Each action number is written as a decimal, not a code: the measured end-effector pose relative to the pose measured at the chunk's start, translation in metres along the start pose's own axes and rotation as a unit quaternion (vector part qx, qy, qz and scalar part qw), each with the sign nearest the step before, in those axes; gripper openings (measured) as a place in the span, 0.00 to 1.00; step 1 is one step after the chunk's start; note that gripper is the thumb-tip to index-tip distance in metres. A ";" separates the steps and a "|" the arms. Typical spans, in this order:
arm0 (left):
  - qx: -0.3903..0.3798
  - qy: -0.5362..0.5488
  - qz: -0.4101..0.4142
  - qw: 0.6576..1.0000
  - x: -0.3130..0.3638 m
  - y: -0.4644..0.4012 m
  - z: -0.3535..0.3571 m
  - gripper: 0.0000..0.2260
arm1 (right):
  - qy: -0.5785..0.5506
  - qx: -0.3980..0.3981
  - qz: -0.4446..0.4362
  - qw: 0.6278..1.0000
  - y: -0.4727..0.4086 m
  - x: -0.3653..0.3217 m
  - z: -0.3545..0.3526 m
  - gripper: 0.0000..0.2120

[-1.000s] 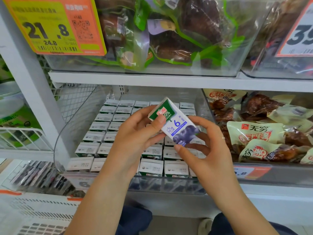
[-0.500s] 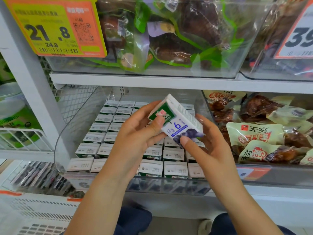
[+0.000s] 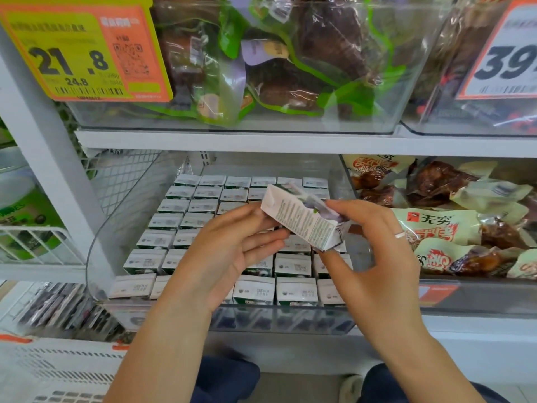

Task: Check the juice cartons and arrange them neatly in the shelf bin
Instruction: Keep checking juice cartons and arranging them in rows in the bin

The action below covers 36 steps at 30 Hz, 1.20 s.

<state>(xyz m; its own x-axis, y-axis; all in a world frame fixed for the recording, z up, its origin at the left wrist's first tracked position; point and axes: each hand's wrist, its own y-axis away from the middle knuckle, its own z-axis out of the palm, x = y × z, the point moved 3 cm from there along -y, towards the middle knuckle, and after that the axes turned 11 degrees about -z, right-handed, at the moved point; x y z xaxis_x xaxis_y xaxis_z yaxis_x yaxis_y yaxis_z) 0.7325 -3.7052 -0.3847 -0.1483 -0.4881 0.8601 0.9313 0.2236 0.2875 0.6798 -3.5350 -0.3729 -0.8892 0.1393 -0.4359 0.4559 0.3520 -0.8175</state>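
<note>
Since a moment ago the juice carton [image 3: 302, 221] has been rolled over: the blue printed face with the 6 no longer shows, and a white side panel of fine print now faces up. It is held above the shelf bin [image 3: 122, 216], over the rows of cartons [image 3: 203, 205] standing packed inside. Its long axis runs from upper left to lower right, the folded end up and away, the other end low toward the right hand [image 3: 374, 257]. That hand pinches the lower end between thumb and fingertips, a ring on one finger. The left hand [image 3: 229, 257] has loosened, its fingers nearly straight, the tips just touching the carton's upper end from below. The print is too small to read, and the far face is hidden, only a blurred purple patch showing at its edge. Both hands cover several cartons in the middle rows. Right of the bin lie snack packets [image 3: 436, 225]; on the shelf above, a clear tub of green-edged bags [image 3: 276, 68], a yellow price tag [image 3: 75, 53] reading 21.8.
</note>
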 end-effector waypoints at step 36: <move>0.156 -0.405 0.252 0.865 0.008 -0.094 0.055 0.16 | 0.143 -0.192 0.149 0.959 0.016 0.056 -0.016 0.22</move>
<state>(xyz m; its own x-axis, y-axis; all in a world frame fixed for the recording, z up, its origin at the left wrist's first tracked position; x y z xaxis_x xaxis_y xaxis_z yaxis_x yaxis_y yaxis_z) 0.6257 -3.6841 -0.3818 -0.0518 0.4607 0.8861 0.8287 0.5149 -0.2193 0.6363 -3.5064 -0.4042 -0.7208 0.5161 -0.4627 0.6926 0.5643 -0.4494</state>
